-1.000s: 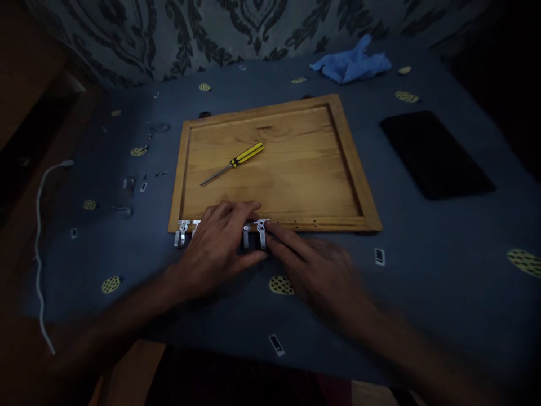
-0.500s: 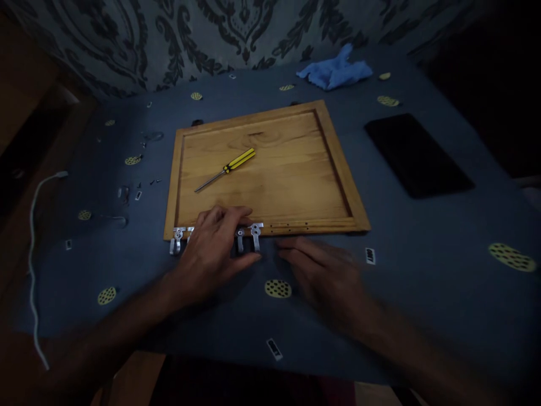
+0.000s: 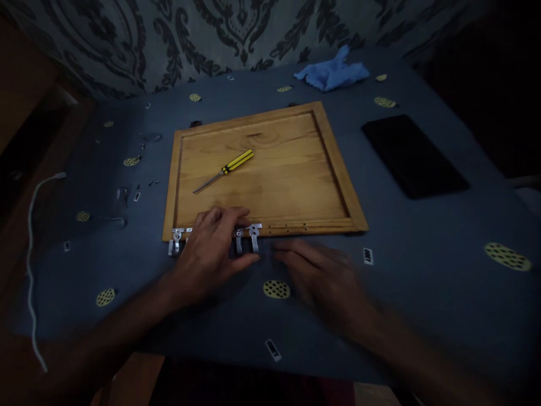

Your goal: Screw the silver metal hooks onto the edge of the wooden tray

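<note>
My left hand (image 3: 207,245) lies over the middle of a silver metal hook rail (image 3: 255,230) along the near edge of a framed wooden board (image 3: 262,169). Its fingers rest on the rail and the thumb reaches past the hooks below; part of the rail is hidden under it. Just right of the rail, below the board's edge, my right hand (image 3: 321,276) is closed with fingertips together, slightly blurred. Whatever it pinches, if anything, cannot be made out. A screwdriver (image 3: 226,169) with a yellow and black handle lies on the board. Several small holes show in the frame to the right of the rail.
Several small screws (image 3: 151,183) and loose hooks (image 3: 118,221) lie on the blue patterned cloth left of the board. A white cable (image 3: 30,265) runs down the far left. A black tablet-like slab (image 3: 414,155) lies right, a blue cloth (image 3: 332,72) at the back.
The whole view has shifted slightly. My right hand has moved a little left towards the end of the rail; my left hand stays on it.
</note>
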{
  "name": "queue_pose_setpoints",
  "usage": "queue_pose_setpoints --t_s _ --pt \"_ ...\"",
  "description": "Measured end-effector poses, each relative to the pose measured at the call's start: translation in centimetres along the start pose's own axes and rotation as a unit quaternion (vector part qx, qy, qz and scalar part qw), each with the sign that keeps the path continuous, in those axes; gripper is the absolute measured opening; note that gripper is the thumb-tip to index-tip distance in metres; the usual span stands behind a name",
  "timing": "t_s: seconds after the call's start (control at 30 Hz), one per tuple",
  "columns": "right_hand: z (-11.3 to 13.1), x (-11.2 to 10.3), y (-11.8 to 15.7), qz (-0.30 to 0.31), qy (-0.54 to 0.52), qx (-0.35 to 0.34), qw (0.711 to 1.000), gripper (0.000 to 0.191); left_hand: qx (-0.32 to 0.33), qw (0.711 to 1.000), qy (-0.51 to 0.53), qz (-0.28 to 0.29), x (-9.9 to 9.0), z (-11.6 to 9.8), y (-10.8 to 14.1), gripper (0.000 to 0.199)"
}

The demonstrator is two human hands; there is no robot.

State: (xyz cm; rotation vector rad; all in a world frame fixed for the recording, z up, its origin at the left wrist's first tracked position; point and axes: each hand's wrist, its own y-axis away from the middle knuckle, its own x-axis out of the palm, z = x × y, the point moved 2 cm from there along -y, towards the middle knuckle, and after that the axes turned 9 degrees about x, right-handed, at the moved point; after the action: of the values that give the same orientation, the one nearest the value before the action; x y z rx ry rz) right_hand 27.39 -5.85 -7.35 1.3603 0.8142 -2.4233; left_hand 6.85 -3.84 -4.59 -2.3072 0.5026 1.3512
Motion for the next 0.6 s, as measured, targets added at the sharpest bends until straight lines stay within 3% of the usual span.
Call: queue_pose_setpoints --t_s 0.37,0.6 --pt "-0.2 1.2 0.2 0.030 -0.006 -0.012 0.999 0.054 0.011 1.000 0.003 -0.001 0.2 0.1 0.1 0.060" --pt "-0.1 1.5 0.1 0.002 0.044 -0.053 0.998 0.048 0.001 0.999 0.032 0.007 -0.2 -0.2 -0.3 0.060"
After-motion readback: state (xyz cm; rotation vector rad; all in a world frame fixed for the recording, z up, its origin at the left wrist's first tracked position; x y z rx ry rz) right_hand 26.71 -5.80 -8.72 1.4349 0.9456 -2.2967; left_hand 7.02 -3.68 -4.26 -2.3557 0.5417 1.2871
